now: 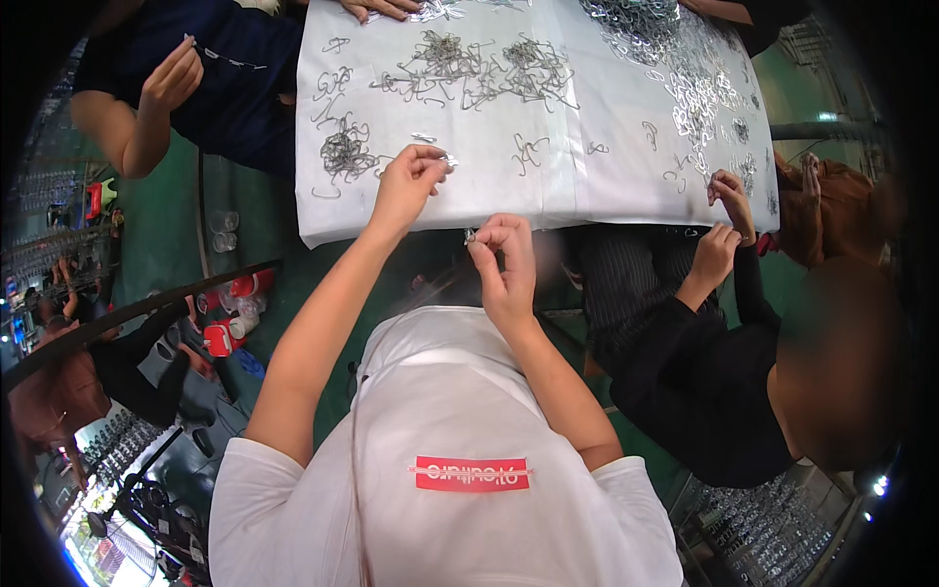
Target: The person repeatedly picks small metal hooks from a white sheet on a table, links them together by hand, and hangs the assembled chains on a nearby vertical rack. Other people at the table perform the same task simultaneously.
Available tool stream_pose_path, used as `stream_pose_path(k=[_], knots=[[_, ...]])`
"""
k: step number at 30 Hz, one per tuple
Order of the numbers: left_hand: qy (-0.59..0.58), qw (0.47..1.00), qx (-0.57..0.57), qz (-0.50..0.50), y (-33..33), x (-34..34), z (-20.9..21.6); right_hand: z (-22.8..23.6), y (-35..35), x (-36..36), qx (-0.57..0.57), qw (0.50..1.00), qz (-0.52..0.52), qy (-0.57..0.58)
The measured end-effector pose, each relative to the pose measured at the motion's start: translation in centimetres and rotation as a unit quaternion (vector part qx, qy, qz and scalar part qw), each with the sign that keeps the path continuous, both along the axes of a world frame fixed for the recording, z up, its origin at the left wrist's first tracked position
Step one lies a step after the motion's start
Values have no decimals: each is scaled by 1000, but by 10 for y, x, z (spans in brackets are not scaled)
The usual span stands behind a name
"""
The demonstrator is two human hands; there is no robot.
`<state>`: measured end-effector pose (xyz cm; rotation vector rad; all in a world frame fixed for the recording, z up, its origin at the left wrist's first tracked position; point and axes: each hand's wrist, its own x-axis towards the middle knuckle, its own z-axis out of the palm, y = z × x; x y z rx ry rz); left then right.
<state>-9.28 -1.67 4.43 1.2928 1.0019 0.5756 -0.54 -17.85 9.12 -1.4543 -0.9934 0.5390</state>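
Observation:
My left hand is over the near left part of a white-covered table, its fingers closed on a small shiny metal piece. Just off the table's near edge, my right hand pinches another small metal piece between thumb and forefinger. The exact shape of both pieces is too small to make out. A tangled heap of bent wire hooks lies left of my left hand. Beyond it rests a little silver piece, and a few loose wire hooks lie to the right.
Larger piles of wire hooks spread across the far side. Many shiny metal pieces cover the table's right part. Several people sit around it; the person at far left holds up a thin chain-like strand, while a black-sleeved person works close at my right.

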Motion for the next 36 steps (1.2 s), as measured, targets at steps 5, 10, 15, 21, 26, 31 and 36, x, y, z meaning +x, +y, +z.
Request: stream_pose_path(k=[5,10,15,21,26,31,36], knots=[[-70,997,-40,-13,-42,-17,63,-4,5,0,-9,999,-23,-28],[-105,994,-26,3,-62,-25,86,-2,8,-5,-4,999,-29,-44],[-82,997,-12,10,-69,-34,86,0,7,-11,-15,998,-29,-60],[-91,990,105,19,-79,-44,77,-1,1,-22,-22,998,-38,-50],[-79,985,153,25,-88,-51,69,-8,-6,-21,-17,999,-3,-52],[-69,973,221,-7,-90,-56,68,-17,4,3,-9,999,11,-43],[-84,979,182,25,-98,-52,72,-47,85,65,-77,980,59,-174]])
